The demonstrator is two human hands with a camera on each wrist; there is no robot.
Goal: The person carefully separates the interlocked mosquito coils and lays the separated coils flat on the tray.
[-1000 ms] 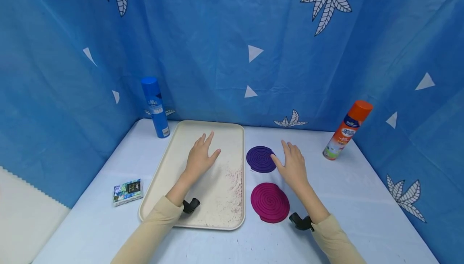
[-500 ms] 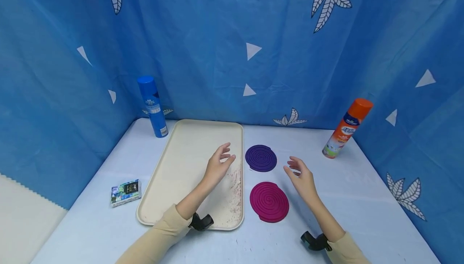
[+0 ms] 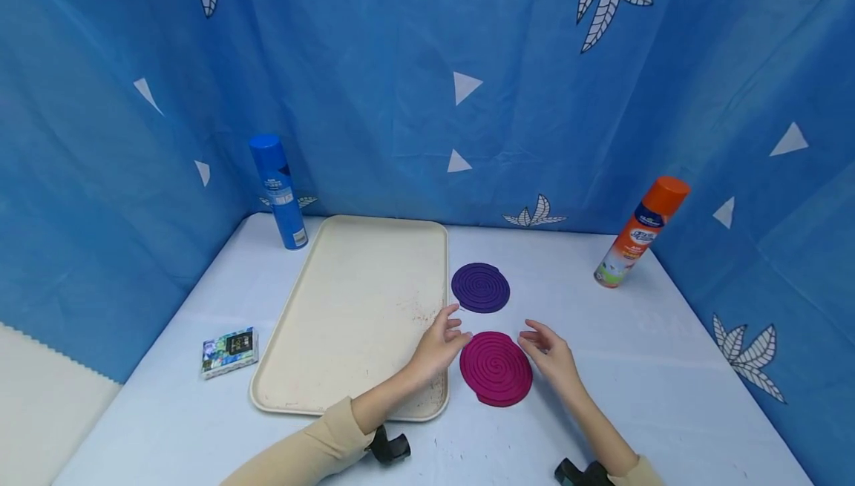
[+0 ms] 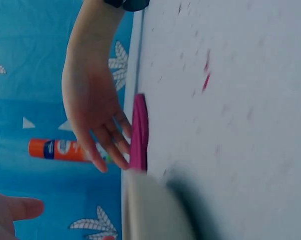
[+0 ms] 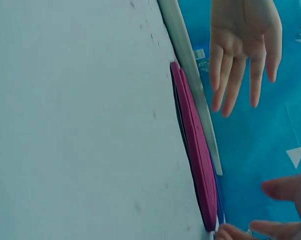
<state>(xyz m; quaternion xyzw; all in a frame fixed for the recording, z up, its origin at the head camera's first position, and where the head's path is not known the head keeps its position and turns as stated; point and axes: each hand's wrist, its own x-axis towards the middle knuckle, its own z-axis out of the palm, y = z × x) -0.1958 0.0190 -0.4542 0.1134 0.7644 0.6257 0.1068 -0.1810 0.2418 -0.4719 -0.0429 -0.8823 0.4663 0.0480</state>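
Note:
A round magenta mat with a spiral pattern [image 3: 496, 369] lies flat on the white table; its raised edge shows in both wrist views. To its left is my left hand [image 3: 436, 349], over the tray's right rim, with fingers loosely bent and nothing in them. My right hand [image 3: 551, 358] hovers at the mat's upper right, thumb and fingers apart. Both hands face each other across the mat, fingertips near its edge. Just beyond sits a smaller purple spiral mat [image 3: 481, 288]. In the left wrist view a thumb [image 4: 25, 208] of my left hand shows.
A cream tray [image 3: 354, 308] with reddish smudges covers the left middle of the table. Behind it stands a blue spray can [image 3: 280, 193]. An orange spray can [image 3: 640, 234] stands at the back right. A small patterned box [image 3: 230, 352] lies left. Blue curtains enclose the back.
Both hands have come down toward the front and closer together around the magenta mat. The left hand moved right, off the tray's middle; fingers of both hands are more bent than before.

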